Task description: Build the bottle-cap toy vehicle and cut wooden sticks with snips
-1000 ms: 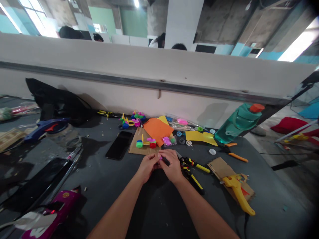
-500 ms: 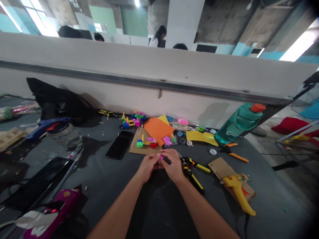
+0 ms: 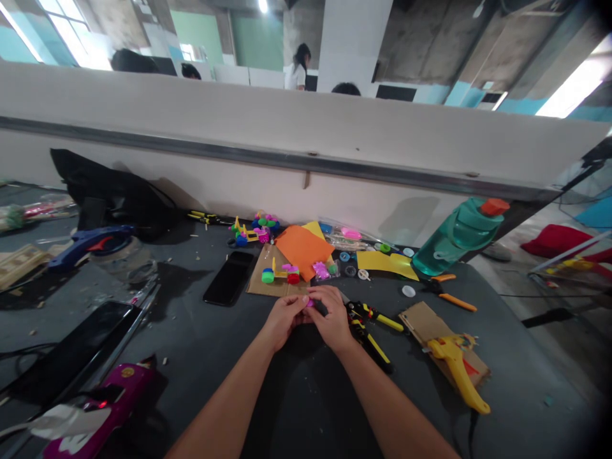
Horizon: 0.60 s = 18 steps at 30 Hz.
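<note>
My left hand [image 3: 285, 319] and my right hand [image 3: 331, 315] meet above the dark table, fingertips together. Between them they pinch a small pink piece [image 3: 310, 303], mostly covered by the fingers, so its shape is unclear. Just beyond my hands, a small toy car [image 3: 282, 274] with green and red wheels sits on a piece of cardboard [image 3: 268, 288]. An orange sheet [image 3: 302, 247] lies partly over that cardboard, and a small bag of pink parts [image 3: 325, 270] is beside it. Right of my right hand lie pliers with yellow-and-black handles [image 3: 377, 319].
A yellow hot glue gun [image 3: 456, 366] rests on cardboard at the right, near orange-handled pliers [image 3: 452, 294] and a green bottle [image 3: 456, 236]. Left are a black phone [image 3: 230, 278], a blue glue gun [image 3: 93, 245] and a magenta power strip [image 3: 112, 401]. A low partition [image 3: 239, 182] borders the back.
My hands stay in nearly the same place, still holding the pink piece. Beyond the partition, a person has turned and shifted slightly to the left.
</note>
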Each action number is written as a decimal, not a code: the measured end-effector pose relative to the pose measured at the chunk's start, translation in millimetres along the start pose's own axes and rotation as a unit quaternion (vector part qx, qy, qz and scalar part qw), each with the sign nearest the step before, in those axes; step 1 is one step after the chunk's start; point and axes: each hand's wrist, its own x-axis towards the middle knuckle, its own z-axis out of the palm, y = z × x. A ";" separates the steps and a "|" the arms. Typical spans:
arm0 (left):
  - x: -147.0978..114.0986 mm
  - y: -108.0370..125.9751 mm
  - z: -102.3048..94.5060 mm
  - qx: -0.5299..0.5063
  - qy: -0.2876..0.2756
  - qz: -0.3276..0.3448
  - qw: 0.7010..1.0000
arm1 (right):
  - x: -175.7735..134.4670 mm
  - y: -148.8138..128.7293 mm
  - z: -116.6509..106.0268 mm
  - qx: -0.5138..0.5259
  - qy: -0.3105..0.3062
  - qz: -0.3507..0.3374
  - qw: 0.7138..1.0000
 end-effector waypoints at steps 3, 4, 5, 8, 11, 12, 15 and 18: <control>0.1 0.0 0.3 0.000 0.016 0.005 1.000 | 0.0 -1.7 -0.7 -0.003 -0.008 -0.008 1.000; 0.2 0.0 0.3 -0.001 0.020 0.005 1.000 | 0.0 -1.7 -0.9 -0.005 -0.011 -0.012 1.000; 0.4 0.0 0.4 -0.003 0.023 0.005 1.000 | 0.0 -1.5 -1.0 -0.007 -0.013 -0.014 1.000; 0.9 -0.1 0.1 -0.003 0.012 0.000 1.000 | -0.2 0.1 -0.6 -0.006 -0.003 -0.010 1.000; 1.4 -0.2 -0.6 -0.001 0.004 0.001 1.000 | -0.4 0.8 0.3 -0.003 0.007 0.000 1.000; 1.5 -0.3 -0.9 0.000 0.007 0.000 1.000 | -0.4 0.7 0.4 -0.003 0.005 0.001 1.000; 1.5 -0.6 -1.6 0.000 0.019 0.002 1.000 | -0.2 0.3 0.5 -0.006 -0.011 -0.011 1.000; 0.8 -0.6 -1.5 -0.006 0.007 0.005 1.000 | -0.2 0.4 0.6 -0.010 -0.011 -0.016 1.000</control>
